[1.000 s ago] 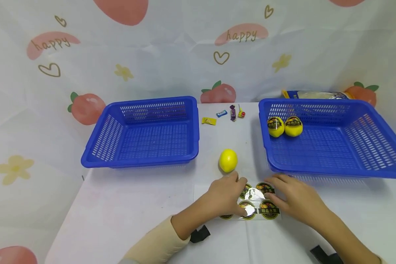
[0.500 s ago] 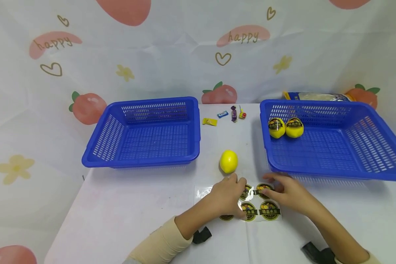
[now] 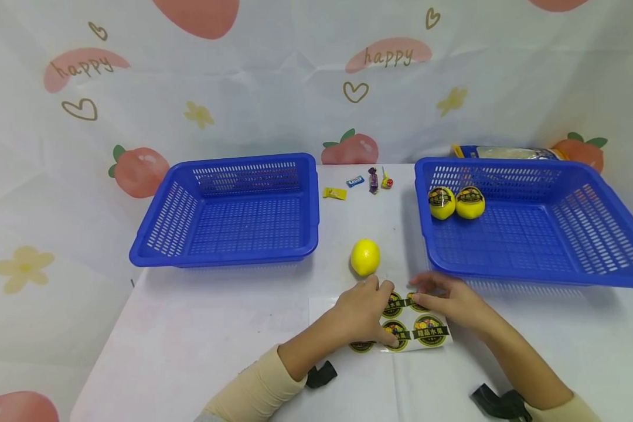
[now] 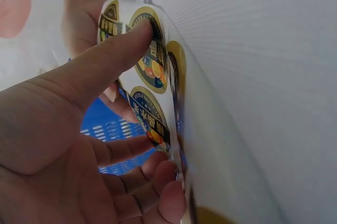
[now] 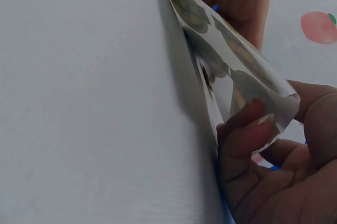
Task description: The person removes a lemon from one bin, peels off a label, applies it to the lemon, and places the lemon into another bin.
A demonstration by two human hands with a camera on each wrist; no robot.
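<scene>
A sheet of round black-and-gold stickers [image 3: 430,332] lies on the white table, its right end bent up. My left hand [image 3: 360,312] is spread over its middle; in the left wrist view the thumb [image 4: 113,50] presses the printed side. At the upper right corner my right hand [image 3: 460,302] pinches the sheet. Fingers [image 5: 245,134] show against the lifted underside in the right wrist view, where the thumb is mostly behind the paper. Just beyond the left fingertips sits a yellow lemon [image 3: 366,257]. My left palm and forearm hide part of the stickers.
A blue basket [image 3: 224,258] stands at the left. Another blue basket [image 3: 533,271], at the right, holds two stickered lemons [image 3: 470,203]. Several wrapped candies, one a yellow packet [image 3: 334,193], lie between them. A blue-and-yellow package [image 3: 511,152] sits behind the right basket.
My right hand has moved left along the sheet's top edge, and the sheet's right end has come up with it. The left hand has stayed in place.
</scene>
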